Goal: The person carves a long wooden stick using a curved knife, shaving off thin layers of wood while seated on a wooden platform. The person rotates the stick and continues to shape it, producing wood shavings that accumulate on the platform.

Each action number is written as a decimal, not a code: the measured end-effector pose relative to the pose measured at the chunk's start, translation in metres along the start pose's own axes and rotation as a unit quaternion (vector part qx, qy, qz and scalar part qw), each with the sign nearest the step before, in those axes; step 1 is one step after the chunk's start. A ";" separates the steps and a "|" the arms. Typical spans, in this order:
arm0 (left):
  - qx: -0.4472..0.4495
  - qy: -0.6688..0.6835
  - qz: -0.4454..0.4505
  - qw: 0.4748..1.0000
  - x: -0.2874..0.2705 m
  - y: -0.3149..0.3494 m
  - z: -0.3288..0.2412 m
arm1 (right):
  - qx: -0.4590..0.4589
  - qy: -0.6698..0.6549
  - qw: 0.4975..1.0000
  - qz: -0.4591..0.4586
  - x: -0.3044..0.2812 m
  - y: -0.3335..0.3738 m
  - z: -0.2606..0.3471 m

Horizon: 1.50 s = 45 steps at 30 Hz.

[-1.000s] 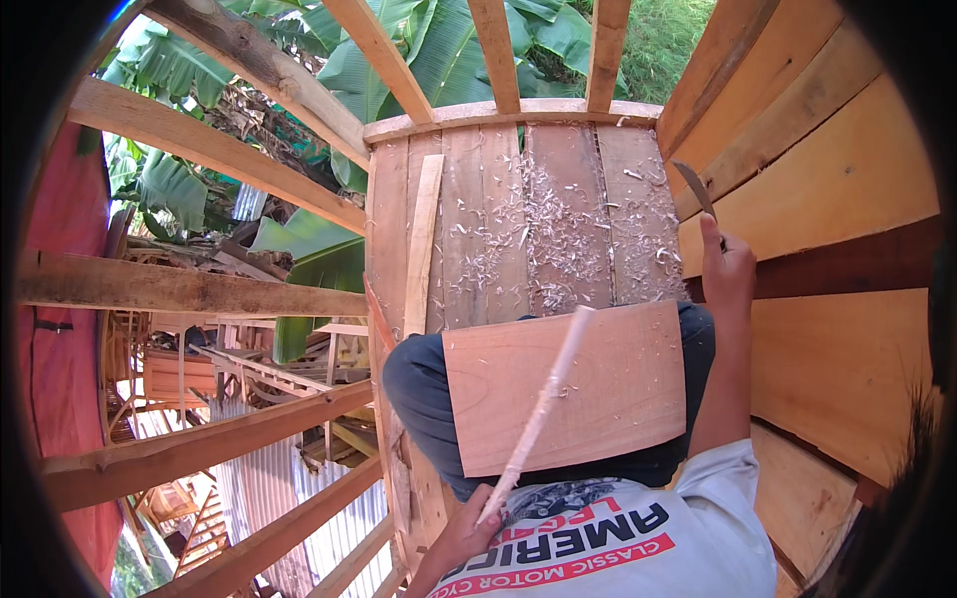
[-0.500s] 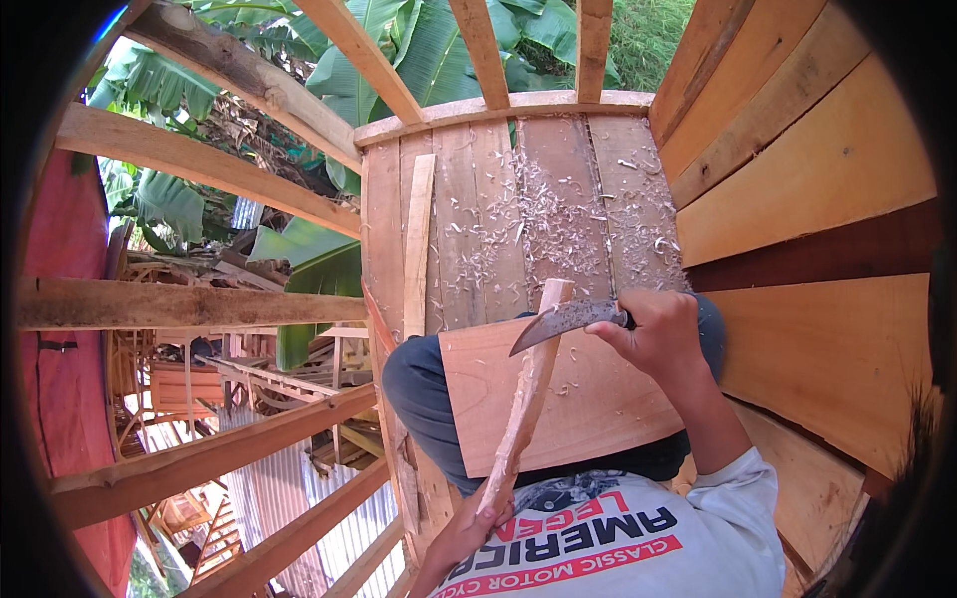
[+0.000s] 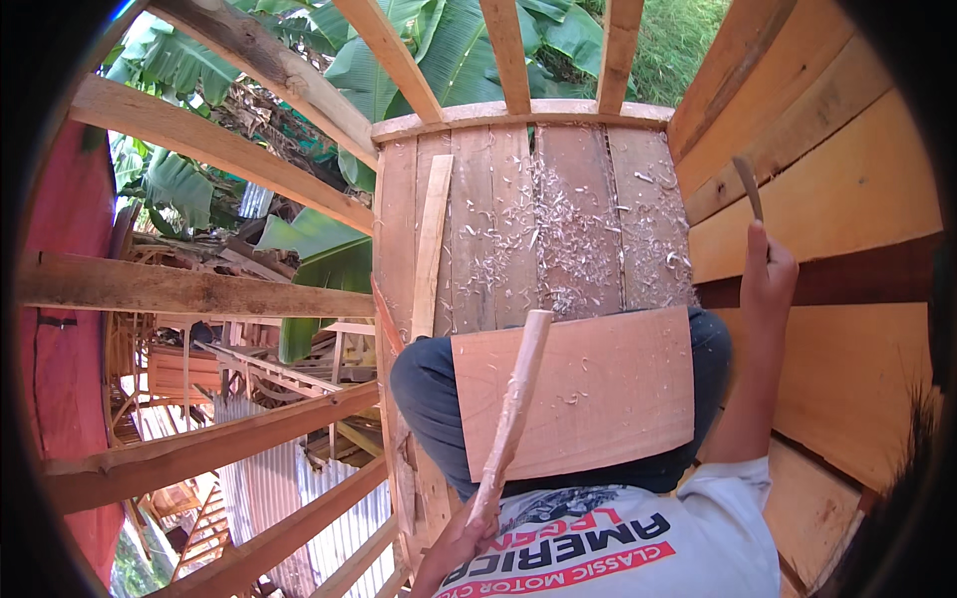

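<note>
My left hand (image 3: pixel 467 536) is closed round the lower end of a roughly whittled wooden stick (image 3: pixel 510 414). The stick slants up and away, its pale cut end over the far edge of a flat wooden board (image 3: pixel 608 399) that lies across my lap. Raised out to the right, my right hand (image 3: pixel 769 267) grips a knife (image 3: pixel 748 187) by its handle, which the fingers hide. The dark blade points up and away, apart from the stick, in front of the plank wall. A few curled shavings lie on the board.
Wood shavings (image 3: pixel 578 244) litter the plank floor (image 3: pixel 478 289) ahead. A loose wooden strip (image 3: pixel 432 244) lies along its left side. Spaced wooden rails (image 3: pixel 199 289) stand at the left, a plank wall (image 3: pixel 837 229) rises close at the right, and banana leaves (image 3: pixel 449 60) hang beyond.
My right hand has lifted the knife off the stick and swung it up and out to the right. The stick, still in my left hand, has tipped slightly and shifted left.
</note>
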<state>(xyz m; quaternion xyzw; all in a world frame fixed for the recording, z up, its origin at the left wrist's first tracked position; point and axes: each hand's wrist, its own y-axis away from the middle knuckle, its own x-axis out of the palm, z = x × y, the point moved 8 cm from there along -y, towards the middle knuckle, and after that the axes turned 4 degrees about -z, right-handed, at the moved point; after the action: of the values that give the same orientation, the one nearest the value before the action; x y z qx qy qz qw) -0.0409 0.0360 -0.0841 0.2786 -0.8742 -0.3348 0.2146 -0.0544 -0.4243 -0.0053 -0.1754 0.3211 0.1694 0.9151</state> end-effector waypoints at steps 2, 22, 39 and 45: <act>-0.056 0.078 -0.007 0.995 -0.009 0.003 0.018 | -0.071 -0.042 0.994 0.070 0.008 0.033 0.037; -0.027 0.059 0.007 0.998 0.003 0.000 -0.004 | -0.007 -0.040 0.994 0.102 0.025 0.040 -0.011; 0.050 -0.081 0.044 0.995 0.016 -0.006 0.000 | -0.108 0.145 0.983 0.038 0.077 0.047 -0.007; -0.020 0.134 -0.009 0.991 -0.010 -0.003 0.020 | 0.003 -0.138 0.988 0.075 0.036 0.029 -0.043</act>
<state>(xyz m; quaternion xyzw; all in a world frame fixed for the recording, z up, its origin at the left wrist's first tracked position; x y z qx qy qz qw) -0.0435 0.0504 -0.1021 0.3238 -0.8283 -0.3142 0.3322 -0.0630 -0.4107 -0.0662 -0.1226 0.2044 0.2592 0.9360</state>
